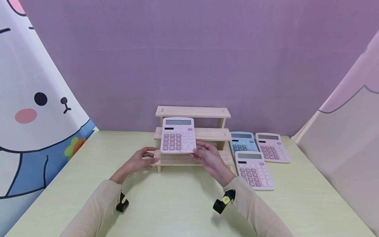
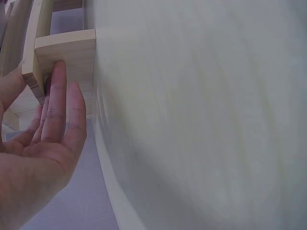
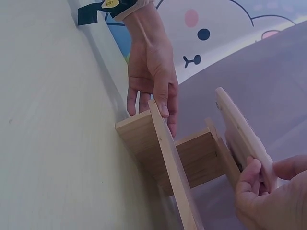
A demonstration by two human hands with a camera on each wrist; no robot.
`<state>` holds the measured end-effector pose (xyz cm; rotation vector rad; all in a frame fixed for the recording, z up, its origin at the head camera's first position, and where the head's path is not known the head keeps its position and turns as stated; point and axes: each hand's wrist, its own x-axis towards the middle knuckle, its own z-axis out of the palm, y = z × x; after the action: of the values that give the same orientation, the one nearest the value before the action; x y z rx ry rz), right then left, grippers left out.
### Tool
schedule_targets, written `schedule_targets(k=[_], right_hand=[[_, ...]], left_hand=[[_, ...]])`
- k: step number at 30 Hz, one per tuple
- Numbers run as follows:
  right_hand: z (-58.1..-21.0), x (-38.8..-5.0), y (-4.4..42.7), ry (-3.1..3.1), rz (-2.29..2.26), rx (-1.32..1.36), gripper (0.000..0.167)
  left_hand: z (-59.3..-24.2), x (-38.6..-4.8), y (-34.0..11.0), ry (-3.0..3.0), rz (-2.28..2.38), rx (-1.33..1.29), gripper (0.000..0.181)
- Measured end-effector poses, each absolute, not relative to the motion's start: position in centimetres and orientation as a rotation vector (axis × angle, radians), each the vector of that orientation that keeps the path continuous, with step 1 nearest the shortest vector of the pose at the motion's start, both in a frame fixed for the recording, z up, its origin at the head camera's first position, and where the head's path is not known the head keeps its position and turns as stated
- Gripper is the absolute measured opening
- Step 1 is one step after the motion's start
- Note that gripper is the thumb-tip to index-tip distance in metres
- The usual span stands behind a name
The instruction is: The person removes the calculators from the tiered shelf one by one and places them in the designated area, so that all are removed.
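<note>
A three-step wooden stand (image 1: 211, 134) is on the table, near the purple backdrop. My right hand (image 1: 211, 161) pinches a pink calculator (image 1: 186, 147) by its lower right corner, thumb in front and fingers behind. The calculator leans back, screen up, in front of the middle step; in the right wrist view its back faces that step, and contact is hard to tell. At the left end of the lowest step, my left hand (image 1: 141, 160) grips the board, thumb over it and fingers by the end support (image 2: 76, 52).
To the right of the stand lie a blue calculator (image 1: 244, 142), a pink calculator (image 1: 273, 149) at the back and another pink calculator (image 1: 256, 174) in front, overlapping the blue one. Printed cloth (image 1: 35, 131) hangs at the left, a pale curtain (image 1: 349, 138) at the right.
</note>
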<state>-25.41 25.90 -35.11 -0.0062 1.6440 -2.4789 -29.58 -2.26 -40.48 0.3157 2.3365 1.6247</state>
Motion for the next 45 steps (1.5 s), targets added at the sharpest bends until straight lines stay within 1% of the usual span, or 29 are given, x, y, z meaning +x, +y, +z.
schedule_targets(k=[35,45], right_hand=[[-35.2,-24.3,28.1,1.670,-2.445,-0.051,0.049],[-35.4,-23.8,29.2,1.654,-2.456,-0.056,0.051]], left_hand=[[-40.5,-29.5,-2.3,2.332,1.644,0.315,0.059],[-40.4,-29.5,-2.2,2.333,1.633,0.306,0.061]])
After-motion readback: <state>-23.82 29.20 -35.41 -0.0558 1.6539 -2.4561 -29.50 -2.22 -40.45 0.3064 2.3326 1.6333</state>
